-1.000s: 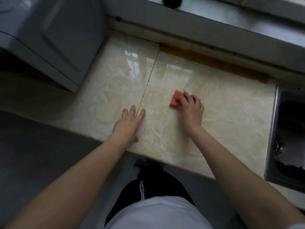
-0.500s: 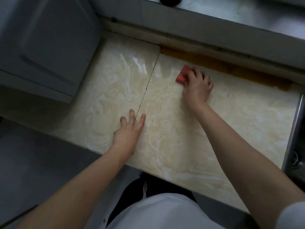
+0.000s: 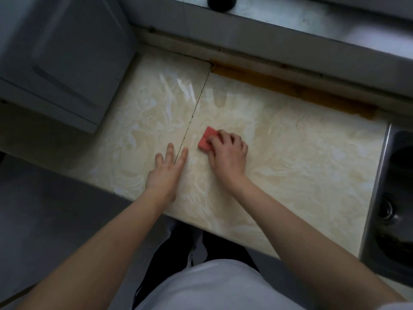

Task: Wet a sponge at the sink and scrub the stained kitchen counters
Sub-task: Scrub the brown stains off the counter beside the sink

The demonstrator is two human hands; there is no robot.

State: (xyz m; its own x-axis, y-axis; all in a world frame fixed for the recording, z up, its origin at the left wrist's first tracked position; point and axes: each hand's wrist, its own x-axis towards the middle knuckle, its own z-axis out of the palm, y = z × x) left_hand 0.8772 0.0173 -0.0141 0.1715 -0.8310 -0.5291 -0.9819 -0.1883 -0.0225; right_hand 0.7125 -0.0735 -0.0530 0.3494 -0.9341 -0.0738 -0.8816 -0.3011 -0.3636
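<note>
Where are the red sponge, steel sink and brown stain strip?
red rectangular sponge [image 3: 206,139], head view, exposed top face.
grey steel sink [image 3: 382,171], head view, left rim.
brown stain strip [image 3: 290,88], head view, mid-length.

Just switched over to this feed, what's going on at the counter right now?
A person is scrubbing the marbled counter with a red sponge. The right hand grips the sponge and presses it on the surface just right of the seam. The left hand rests flat, fingers spread across that seam. The brown strip along the back edge is untouched. The sink lies at the far right.
</note>
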